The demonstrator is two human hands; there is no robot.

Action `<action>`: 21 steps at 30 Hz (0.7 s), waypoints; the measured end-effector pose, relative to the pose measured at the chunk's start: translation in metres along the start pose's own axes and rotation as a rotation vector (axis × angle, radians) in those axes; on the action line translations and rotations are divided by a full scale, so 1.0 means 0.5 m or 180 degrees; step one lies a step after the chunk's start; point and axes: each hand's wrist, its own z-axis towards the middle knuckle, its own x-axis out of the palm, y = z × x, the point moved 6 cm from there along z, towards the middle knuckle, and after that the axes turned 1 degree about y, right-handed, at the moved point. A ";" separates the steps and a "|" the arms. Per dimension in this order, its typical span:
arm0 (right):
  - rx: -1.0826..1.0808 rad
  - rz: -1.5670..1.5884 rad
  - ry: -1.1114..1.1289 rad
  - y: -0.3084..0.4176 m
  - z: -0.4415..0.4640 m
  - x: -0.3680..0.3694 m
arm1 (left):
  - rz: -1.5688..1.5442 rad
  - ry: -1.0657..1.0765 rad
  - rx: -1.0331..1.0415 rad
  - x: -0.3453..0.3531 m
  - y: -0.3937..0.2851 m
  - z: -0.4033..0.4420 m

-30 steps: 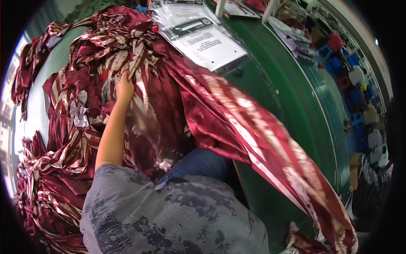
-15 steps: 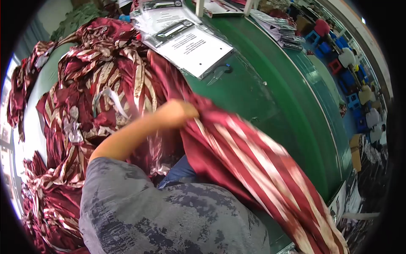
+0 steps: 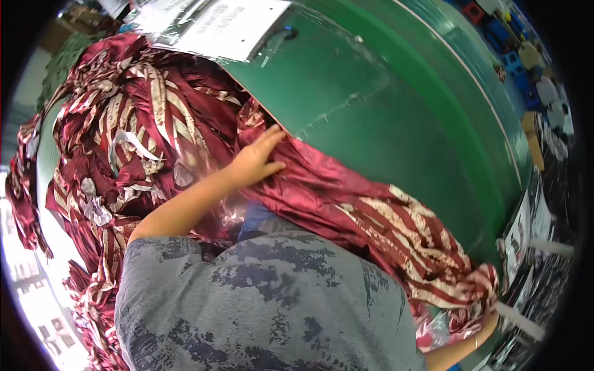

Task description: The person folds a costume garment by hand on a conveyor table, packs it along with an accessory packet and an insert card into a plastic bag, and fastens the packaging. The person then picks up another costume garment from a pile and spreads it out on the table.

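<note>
A long piece of shiny dark red cloth with cream stripes (image 3: pixel 396 232) lies along the near edge of the green table. My left hand (image 3: pixel 250 164) rests on its plain red part at the table edge, fingers stretched out and thumb apart. At the far right end, the cloth is bunched up against my right hand (image 3: pixel 489 323), which appears to grip it; its fingers are mostly hidden by the folds. A thin band circles the right wrist.
A large heap of the same striped cloth (image 3: pixel 142 117) fills the left side. Printed sheets in clear plastic (image 3: pixel 235 25) lie on the green table (image 3: pixel 328 80) at the top. Dark plastic-wrapped packs (image 3: pixel 532 284) and a cardboard box (image 3: pixel 533 139) stand at the right.
My left hand has gone from a closed grip on the cloth to lying open on it. The stretched cloth now lies lower and more crumpled. My right hand has come into view.
</note>
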 end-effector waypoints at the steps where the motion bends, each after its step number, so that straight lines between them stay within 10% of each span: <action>1: 0.0135 -0.0132 -0.0031 -0.034 0.005 0.008 | -0.0227 0.0142 -0.0355 -0.010 -0.005 0.009; 6: -0.2110 0.2379 0.0385 0.381 -0.170 -0.065 | -0.0772 0.0827 -0.0732 0.036 0.049 0.035; 11: -0.3426 0.1424 0.0076 0.575 -0.244 0.001 | -0.0124 0.0682 -0.0711 0.014 0.052 0.075; 21: -0.1906 0.2816 -0.0962 0.500 -0.130 -0.050 | -0.0475 -0.1065 0.0354 -0.241 -0.138 0.122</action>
